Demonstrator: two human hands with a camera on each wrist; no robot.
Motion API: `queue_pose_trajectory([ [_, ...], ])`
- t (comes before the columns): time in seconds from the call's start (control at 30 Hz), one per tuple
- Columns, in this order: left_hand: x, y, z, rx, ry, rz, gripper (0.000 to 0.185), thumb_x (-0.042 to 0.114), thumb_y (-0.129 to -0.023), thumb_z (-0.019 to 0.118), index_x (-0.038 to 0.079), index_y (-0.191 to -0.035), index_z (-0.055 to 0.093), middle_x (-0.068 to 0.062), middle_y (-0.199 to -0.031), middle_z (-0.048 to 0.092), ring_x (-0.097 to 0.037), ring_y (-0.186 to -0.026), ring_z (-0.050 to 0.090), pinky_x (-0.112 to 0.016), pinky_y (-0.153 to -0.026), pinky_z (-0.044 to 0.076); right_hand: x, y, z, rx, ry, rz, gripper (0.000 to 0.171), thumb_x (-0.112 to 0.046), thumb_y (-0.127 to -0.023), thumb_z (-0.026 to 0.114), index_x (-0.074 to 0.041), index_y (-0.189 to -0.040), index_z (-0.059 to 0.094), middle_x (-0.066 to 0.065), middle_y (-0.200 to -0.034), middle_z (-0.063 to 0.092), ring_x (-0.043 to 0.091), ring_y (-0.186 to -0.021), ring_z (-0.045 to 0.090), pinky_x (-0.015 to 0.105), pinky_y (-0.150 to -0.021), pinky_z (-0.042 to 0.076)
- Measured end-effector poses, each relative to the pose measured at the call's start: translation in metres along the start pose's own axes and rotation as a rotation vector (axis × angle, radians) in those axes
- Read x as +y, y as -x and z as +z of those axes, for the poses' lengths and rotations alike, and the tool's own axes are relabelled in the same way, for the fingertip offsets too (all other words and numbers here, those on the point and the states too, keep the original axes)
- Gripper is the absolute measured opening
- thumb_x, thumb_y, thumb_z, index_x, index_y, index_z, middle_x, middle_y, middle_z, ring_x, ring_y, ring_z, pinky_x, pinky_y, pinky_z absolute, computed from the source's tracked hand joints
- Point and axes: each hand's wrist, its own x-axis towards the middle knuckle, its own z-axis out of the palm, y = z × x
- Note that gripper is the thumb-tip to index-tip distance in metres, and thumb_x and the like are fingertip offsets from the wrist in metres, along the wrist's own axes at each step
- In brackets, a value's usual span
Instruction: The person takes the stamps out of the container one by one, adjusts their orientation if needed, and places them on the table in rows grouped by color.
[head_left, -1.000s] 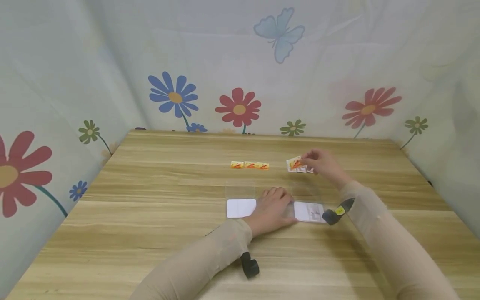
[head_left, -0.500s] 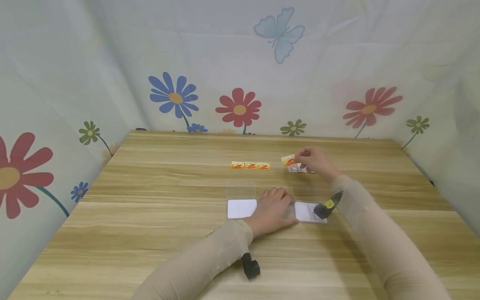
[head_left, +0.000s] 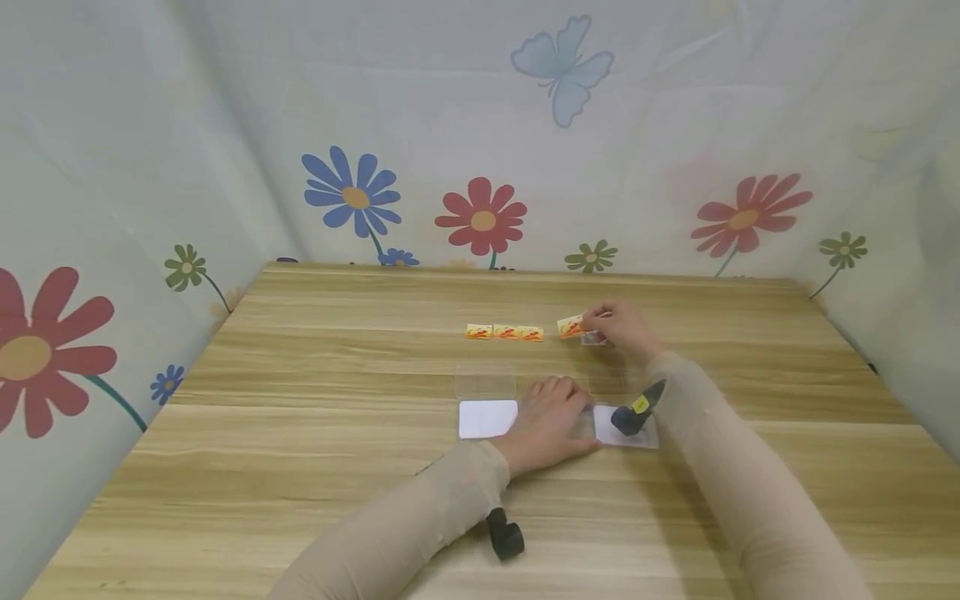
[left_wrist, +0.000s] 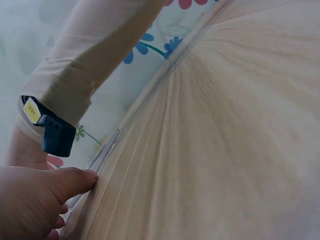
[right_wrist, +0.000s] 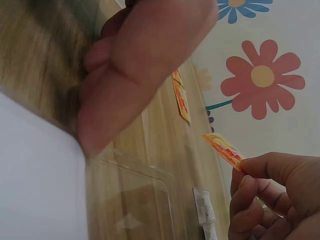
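Observation:
My right hand (head_left: 624,328) pinches a small flat yellow-and-orange printed piece (right_wrist: 225,151) between thumb and fingertips, raised above the table in the right wrist view. Just below it lie whitish small pieces (right_wrist: 202,206), partly covered by the hand in the head view. My left hand (head_left: 551,423) rests between two flat white rectangles, the left one (head_left: 487,419) and the right one (head_left: 604,423). Its thumb (left_wrist: 75,182) lies along the near edge of a thin clear piece. What is under the left palm is hidden.
Several matching yellow-and-orange pieces (head_left: 506,332) lie in a row toward the back of the wooden table (head_left: 337,350). A clear plastic flap (head_left: 486,382) extends behind the left white rectangle. A flowered curtain (head_left: 637,125) hangs behind the table.
My right hand has moved left with the printed piece, off the whitish pieces and toward the row. The left hand stays in place.

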Motion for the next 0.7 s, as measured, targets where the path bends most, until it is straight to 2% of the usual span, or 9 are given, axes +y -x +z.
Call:
queue_pose_trajectory([
  [0.23,0.0,0.001,0.001,0.003,-0.001,-0.001,0.054,0.061,-0.074,0.058,0.024,-0.113,0.055,0.007,-0.112,0.049,-0.012,-0.107,0.043,-0.031,-0.096,0.035,-0.003,-0.003,0.007,0.013,0.001,0.037,0.024,-0.016,-0.086,0.054,0.003,-0.1,0.056,0.011,-0.085,0.056,0.016,-0.069,0.05,0.026,-0.063,0.043],
  [0.33,0.0,0.001,0.0,0.006,0.001,0.0,0.054,0.06,-0.074,0.058,0.023,-0.113,0.055,0.006,-0.112,0.049,-0.012,-0.107,0.043,-0.031,-0.096,0.034,-0.005,-0.004,0.009,0.029,0.01,0.027,0.023,-0.013,-0.085,0.055,0.005,-0.099,0.058,0.011,-0.081,0.058,0.017,-0.067,0.052,0.025,-0.063,0.043],
  [0.5,-0.001,0.001,0.0,0.012,-0.011,0.003,0.054,0.06,-0.074,0.058,0.023,-0.112,0.055,0.007,-0.112,0.049,-0.012,-0.106,0.044,-0.031,-0.095,0.035,-0.004,-0.007,0.014,0.046,0.055,0.003,0.02,-0.011,-0.082,0.056,0.004,-0.095,0.06,0.004,-0.068,0.058,0.014,-0.061,0.052,0.022,-0.061,0.041],
  [0.7,0.0,0.001,0.0,0.008,-0.023,0.007,0.052,0.06,-0.074,0.058,0.023,-0.11,0.055,0.006,-0.11,0.049,-0.012,-0.105,0.044,-0.03,-0.094,0.035,-0.001,-0.011,0.017,0.052,0.119,-0.011,0.019,-0.014,-0.081,0.057,0.001,-0.092,0.06,-0.002,-0.054,0.053,0.01,-0.053,0.046,0.022,-0.057,0.037],
])
